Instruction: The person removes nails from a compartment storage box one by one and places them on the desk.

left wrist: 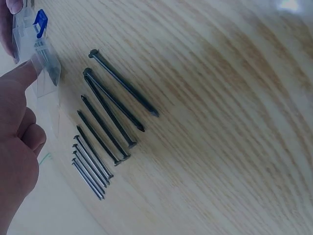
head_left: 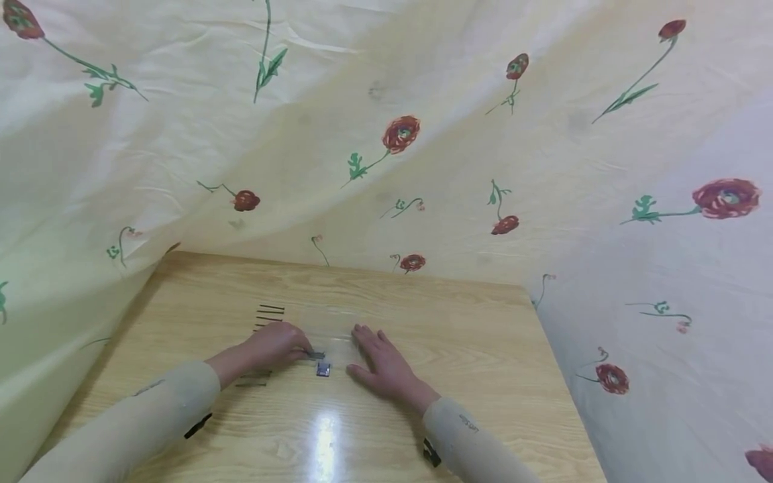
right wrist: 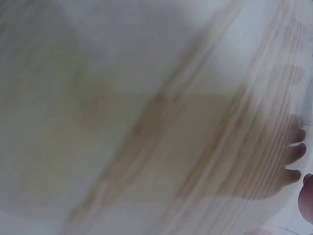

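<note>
A clear plastic box (head_left: 329, 329) with a blue latch (left wrist: 41, 23) lies on the table, its edges hard to make out. My left hand (head_left: 274, 345) is at its near left corner; a finger reaches into a compartment where dark nails (left wrist: 49, 63) lie. Whether the fingertips pinch a nail is hidden. To the left of the box, several loose nails (left wrist: 105, 122) of different lengths are laid out in a row, partly behind the left hand in the head view. My right hand (head_left: 386, 365) rests at the box's right side, its fingers extended.
The wood-grain table (head_left: 483, 376) runs to a flowered cloth (head_left: 459, 168) that hangs behind and along both sides. A bright light reflection (head_left: 325, 436) lies on the table in front of the box. The right wrist view mostly shows blurred wood grain.
</note>
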Action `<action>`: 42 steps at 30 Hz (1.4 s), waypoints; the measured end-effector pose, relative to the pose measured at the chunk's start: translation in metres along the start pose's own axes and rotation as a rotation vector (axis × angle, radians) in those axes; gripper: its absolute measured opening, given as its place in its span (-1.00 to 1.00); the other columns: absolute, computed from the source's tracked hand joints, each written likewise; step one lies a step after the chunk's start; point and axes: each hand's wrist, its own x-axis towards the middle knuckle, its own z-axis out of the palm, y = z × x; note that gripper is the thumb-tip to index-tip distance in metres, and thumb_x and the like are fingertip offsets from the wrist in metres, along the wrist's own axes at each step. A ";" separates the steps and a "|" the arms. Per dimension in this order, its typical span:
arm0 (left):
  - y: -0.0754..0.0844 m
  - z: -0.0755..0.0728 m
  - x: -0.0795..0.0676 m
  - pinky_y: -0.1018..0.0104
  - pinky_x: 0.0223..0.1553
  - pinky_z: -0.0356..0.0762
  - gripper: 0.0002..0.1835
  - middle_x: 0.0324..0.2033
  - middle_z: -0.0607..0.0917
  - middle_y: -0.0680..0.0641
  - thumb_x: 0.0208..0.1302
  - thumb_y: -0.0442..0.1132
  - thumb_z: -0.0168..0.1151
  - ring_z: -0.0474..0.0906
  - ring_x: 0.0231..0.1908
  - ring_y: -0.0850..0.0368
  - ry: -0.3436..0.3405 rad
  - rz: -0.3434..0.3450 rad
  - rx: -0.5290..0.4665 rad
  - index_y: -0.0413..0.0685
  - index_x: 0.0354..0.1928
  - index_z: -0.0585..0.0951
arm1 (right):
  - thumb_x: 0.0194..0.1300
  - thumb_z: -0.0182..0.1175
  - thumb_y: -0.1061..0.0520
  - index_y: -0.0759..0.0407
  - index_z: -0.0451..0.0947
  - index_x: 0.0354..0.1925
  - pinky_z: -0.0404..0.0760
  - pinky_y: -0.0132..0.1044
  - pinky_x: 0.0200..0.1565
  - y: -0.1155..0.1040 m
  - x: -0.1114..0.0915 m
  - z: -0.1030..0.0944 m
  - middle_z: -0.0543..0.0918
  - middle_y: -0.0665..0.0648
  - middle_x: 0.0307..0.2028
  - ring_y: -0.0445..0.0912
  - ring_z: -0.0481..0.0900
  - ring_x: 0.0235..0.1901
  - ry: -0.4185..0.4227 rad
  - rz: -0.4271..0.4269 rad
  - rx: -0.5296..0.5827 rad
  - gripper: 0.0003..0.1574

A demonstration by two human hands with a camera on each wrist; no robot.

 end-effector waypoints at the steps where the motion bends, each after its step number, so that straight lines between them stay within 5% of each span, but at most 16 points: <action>1: 0.000 0.000 0.001 0.19 -0.07 0.77 -0.93 -0.24 0.87 0.10 0.33 -0.24 0.51 0.80 -0.20 0.19 -0.011 -0.001 -0.004 0.08 -0.19 0.87 | 0.57 0.07 -0.40 0.11 0.08 0.69 -0.04 0.04 0.65 0.000 0.000 0.000 0.12 0.11 0.68 0.03 0.10 0.65 -0.002 0.003 0.001 0.04; 8: -0.001 0.002 0.009 0.24 -0.07 0.76 -0.88 -0.24 0.86 0.15 0.32 -0.20 0.51 0.77 -0.20 0.24 -0.097 0.007 0.039 0.14 -0.13 0.86 | 0.57 0.08 -0.39 0.10 0.08 0.69 -0.03 0.04 0.65 -0.001 -0.002 -0.001 0.12 0.11 0.68 0.04 0.11 0.65 -0.005 0.006 0.017 0.03; 15: 0.000 0.004 0.015 0.30 -0.14 0.74 -0.93 -0.33 0.82 0.19 0.30 -0.20 0.53 0.72 -0.29 0.30 -0.101 0.061 0.110 0.15 -0.21 0.84 | 0.57 0.08 -0.40 0.07 0.06 0.70 -0.06 0.00 0.65 0.000 -0.001 0.000 0.10 0.08 0.68 0.00 0.09 0.65 -0.009 0.011 -0.007 0.03; 27: 0.011 0.006 0.016 0.38 -0.25 0.73 -0.94 -0.38 0.80 0.12 0.32 -0.20 0.52 0.70 -0.38 0.27 -0.123 -0.014 0.134 0.08 -0.27 0.77 | 0.57 0.09 -0.39 0.08 0.06 0.70 -0.07 0.01 0.65 0.000 -0.002 0.000 0.10 0.09 0.69 0.02 0.08 0.66 -0.009 0.008 0.000 0.03; 37: 0.008 0.011 0.008 0.31 -0.20 0.75 -0.96 -0.34 0.81 0.10 0.38 -0.23 0.45 0.73 -0.33 0.23 -0.029 -0.016 0.065 0.04 -0.27 0.78 | 0.57 0.08 -0.39 0.06 0.07 0.70 -0.09 -0.03 0.66 0.000 -0.002 0.001 0.10 0.07 0.69 -0.02 0.07 0.66 -0.017 0.009 -0.024 0.03; 42: 0.014 0.000 0.005 0.22 -0.15 0.77 -0.96 -0.25 0.84 0.08 0.42 -0.25 0.41 0.76 -0.24 0.18 0.040 -0.132 -0.046 0.03 -0.21 0.80 | 0.57 0.09 -0.39 0.07 0.08 0.70 -0.07 -0.01 0.65 0.000 -0.002 -0.001 0.11 0.08 0.68 -0.01 0.08 0.66 -0.012 0.004 -0.018 0.03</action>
